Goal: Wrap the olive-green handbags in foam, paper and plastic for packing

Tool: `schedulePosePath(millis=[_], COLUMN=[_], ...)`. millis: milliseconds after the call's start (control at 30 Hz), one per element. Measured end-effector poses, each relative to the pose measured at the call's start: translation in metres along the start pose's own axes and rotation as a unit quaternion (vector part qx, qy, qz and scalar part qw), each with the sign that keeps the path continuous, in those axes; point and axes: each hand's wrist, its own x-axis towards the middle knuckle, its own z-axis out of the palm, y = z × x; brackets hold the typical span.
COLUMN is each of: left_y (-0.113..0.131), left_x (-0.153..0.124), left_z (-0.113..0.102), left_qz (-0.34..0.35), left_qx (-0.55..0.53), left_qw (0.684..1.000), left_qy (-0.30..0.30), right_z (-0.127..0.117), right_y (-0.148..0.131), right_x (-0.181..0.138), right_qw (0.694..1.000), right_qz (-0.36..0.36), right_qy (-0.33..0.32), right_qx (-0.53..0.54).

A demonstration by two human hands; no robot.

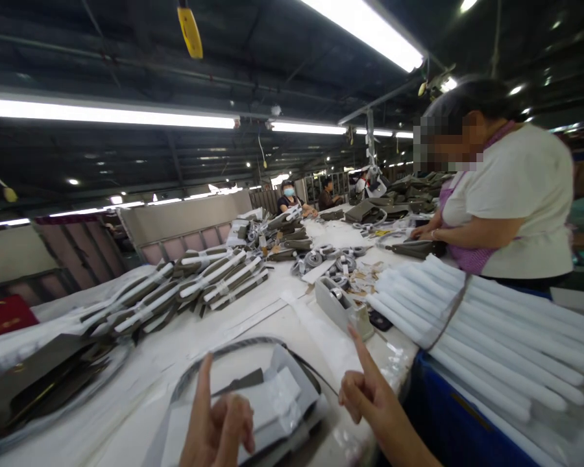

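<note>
My left hand (219, 421) is raised near the front of the table, its index finger pointing up and its other fingers loosely bent. My right hand (370, 392) makes the same pointing shape further right. Neither holds anything. Between and behind them lies a dark bag (311, 379) partly covered with white paper (267, 395) and clear plastic, its long strap (189, 373) looped on the table. Just beyond my right fingertip stands a grey tape dispenser (338, 305). Whether either hand touches the bag, I cannot tell.
Wrapped dark bags (209, 279) are piled on the white table (253, 327) at the left. Coiled straps (314, 259) lie mid-table. White padded tubes (481, 324), tied together, rest above a blue bin (448, 402). A co-worker (511, 201) stands at the right, handling a dark bag.
</note>
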Motion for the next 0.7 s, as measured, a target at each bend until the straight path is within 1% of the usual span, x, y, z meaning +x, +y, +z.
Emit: schedulePosePath(millis=[33, 100, 200, 267, 367, 567, 700], left_y=[0.014, 0.034, 0.046, 0.046, 0.04, 0.035, 0.038], left_x=[0.006, 0.015, 0.017, 0.013, 0.013, 0.018, 0.014], left_z=[-0.002, 0.0, 0.014, 0.023, 0.031, 0.043, 0.05], left_qz=[-0.025, -0.038, -0.048, -0.059, -0.061, -0.047, -0.058], left_qx=[-0.054, -0.11, -0.149, -0.16, -0.176, -0.224, -0.234], left_qw=[0.998, 0.993, 0.987, 0.983, 0.979, 0.966, 0.961], left_qy=[0.0, -0.008, -0.049, -0.07, -0.084, -0.117, -0.136], right_z=[-0.001, -0.003, -0.005, -0.006, -0.008, -0.019, -0.028], right_y=[-0.015, -0.039, -0.055, -0.058, -0.057, -0.057, -0.055], right_x=[0.001, 0.005, 0.011, 0.012, 0.012, 0.016, 0.014], right_qw=[1.0, 0.999, 0.998, 0.998, 0.997, 0.996, 0.997], right_qz=[0.009, 0.016, 0.009, 0.015, 0.022, -0.006, -0.022], right_qy=[0.005, 0.015, 0.035, 0.048, 0.058, 0.08, 0.063], right_qx=[0.022, 0.045, 0.047, 0.04, 0.043, 0.043, 0.044])
